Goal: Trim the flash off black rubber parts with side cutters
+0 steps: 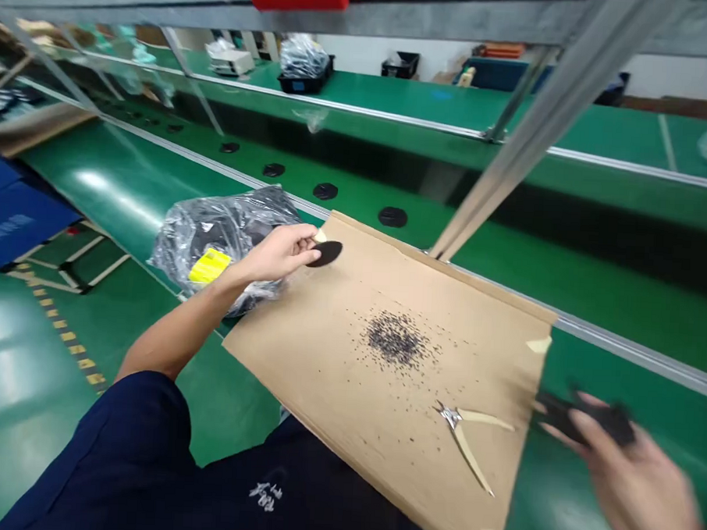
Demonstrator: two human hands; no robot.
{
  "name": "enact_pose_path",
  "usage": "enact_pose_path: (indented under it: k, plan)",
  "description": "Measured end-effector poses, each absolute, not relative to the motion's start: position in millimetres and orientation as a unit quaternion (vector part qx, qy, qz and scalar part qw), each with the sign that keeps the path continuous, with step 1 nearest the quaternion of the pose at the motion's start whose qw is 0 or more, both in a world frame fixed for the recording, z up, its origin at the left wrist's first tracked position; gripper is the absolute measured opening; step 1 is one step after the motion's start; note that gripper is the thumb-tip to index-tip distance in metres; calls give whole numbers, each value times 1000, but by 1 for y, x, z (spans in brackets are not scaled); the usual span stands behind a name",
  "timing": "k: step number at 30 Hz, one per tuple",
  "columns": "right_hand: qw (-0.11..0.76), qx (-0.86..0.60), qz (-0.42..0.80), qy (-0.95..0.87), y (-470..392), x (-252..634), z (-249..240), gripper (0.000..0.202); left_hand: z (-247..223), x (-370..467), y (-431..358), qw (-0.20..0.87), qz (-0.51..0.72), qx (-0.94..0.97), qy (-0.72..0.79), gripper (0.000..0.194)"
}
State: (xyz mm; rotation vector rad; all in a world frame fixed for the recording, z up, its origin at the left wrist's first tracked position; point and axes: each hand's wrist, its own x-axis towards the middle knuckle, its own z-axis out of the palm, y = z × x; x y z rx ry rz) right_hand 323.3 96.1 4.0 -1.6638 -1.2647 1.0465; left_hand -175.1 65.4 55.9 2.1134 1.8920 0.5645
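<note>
My left hand pinches a flat black oval disc over the upper left part of a brown cardboard sheet. At the right, beyond the cardboard's edge, my right hand is blurred and closed around a dark object whose shape is smeared. Small black bits lie scattered in a pile on the middle of the cardboard. Nippers with pale handles rest spread apart near its lower right.
A clear plastic bag with dark contents and a yellow label sits left of the cardboard. Several black discs lie in a row on the green surface behind the rail. A metal post slants down to the cardboard's far edge.
</note>
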Motion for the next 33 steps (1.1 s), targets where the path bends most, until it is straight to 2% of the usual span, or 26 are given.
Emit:
enact_pose_path:
  k: [3,5,8,11,15,22,29,33]
  plan:
    - [334,-614,508,-503,59,272,2,62,43,-111,64,255,327,772,481,18]
    - [287,-542,596,-519,50,236,0,60,30,-66,62,329,334,780,414,17]
    - [281,-470,668,-505,47,208,-5,56,10,-19,52,382,340,757,406,11]
    - [337,-458,648,-507,41,205,-9,52,-8,-1,41,378,389,708,451,7]
    - [386,-454,606,-527,30,206,-14,49,-26,5,27,386,442,654,478,11]
    - [379,-450,583,-560,27,202,-14,41,-23,5,18,265,468,711,453,19]
    - [375,-454,603,-539,29,204,-14,43,-14,2,14,207,488,709,465,12]
    - [373,-450,613,-532,26,204,-16,44,-15,6,13,223,471,713,470,23]
